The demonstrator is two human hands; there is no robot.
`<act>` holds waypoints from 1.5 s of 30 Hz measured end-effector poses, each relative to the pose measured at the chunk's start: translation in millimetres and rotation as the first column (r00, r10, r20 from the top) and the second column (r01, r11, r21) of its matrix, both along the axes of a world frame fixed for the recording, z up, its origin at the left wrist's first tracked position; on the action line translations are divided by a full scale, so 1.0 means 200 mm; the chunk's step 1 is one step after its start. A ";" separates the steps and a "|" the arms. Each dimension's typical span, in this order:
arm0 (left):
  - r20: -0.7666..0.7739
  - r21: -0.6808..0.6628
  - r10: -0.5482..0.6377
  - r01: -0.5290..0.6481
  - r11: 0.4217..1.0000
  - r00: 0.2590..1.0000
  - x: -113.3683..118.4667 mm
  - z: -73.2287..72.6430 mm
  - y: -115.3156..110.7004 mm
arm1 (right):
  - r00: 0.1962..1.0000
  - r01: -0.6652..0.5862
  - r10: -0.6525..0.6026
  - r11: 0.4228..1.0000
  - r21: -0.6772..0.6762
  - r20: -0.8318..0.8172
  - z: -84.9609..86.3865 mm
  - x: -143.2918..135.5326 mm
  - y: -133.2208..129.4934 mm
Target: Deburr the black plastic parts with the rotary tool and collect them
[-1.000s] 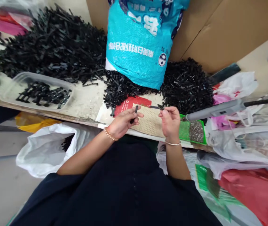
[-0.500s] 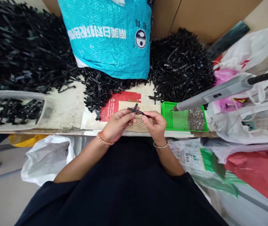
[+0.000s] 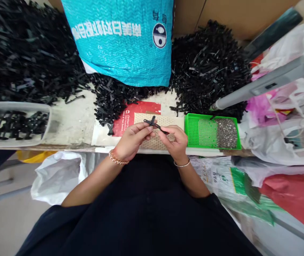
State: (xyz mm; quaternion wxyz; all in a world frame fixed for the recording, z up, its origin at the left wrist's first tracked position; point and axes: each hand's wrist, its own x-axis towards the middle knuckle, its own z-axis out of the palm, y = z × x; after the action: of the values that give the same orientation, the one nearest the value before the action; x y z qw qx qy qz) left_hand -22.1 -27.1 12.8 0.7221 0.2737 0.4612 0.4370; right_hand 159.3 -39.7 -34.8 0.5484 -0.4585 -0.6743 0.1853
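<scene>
Small black parts [image 3: 153,122], crossed over each other, are held between my two hands above a textured beige pad [image 3: 156,144]. My left hand [image 3: 132,140] pinches their left side between thumb and fingers. The right end is gripped by my right hand [image 3: 176,141], its fingers closed. To the right of that hand lies a green tray [image 3: 193,133] with many tiny metal pieces [image 3: 226,133] heaped on its right side. A grey electric screwdriver [image 3: 248,89] slants over the black pile behind the tray, its tip near the tray's back edge.
Piles of black parts [image 3: 26,60] [image 3: 210,67] cover the back of the table. Between them stands a blue bag [image 3: 122,42]. A clear plastic box [image 3: 49,124] with assembled black pieces is at the far left. Plastic bags [image 3: 293,138] crowd the right; a white bag [image 3: 58,177] hangs below the edge.
The screwdriver's tip has moved right and up, away from over the green tray. My hands stay close together on the black parts, with only a slight shift. The view has moved slightly.
</scene>
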 end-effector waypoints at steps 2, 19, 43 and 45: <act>0.001 0.003 -0.001 0.001 1.000 1.000 0.00 0.00 0.00 | 0.998 -0.022 0.020 0.999 -0.034 -0.056 0.00 0.00 0.00; 0.002 0.018 -0.004 0.004 1.000 1.000 -0.01 0.00 -0.03 | 0.608 -0.379 -0.287 0.714 -0.588 -0.740 -0.03 -0.13 0.02; -0.182 0.121 0.275 -0.257 0.959 0.944 -0.41 -0.09 -0.02 | 0.823 -0.255 0.401 0.894 -0.369 0.403 0.10 -0.25 0.62; -0.195 0.119 0.265 -0.245 0.962 0.945 -0.46 -0.09 -0.06 | 0.699 -0.216 0.443 0.879 -0.424 0.562 0.07 -0.36 0.72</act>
State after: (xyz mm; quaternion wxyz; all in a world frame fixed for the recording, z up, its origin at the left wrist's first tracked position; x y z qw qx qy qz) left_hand -113.9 -38.7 -5.9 0.5935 0.2894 0.5451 0.5165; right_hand 87.3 104.1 -21.5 0.1568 -0.4473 -0.8522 0.2218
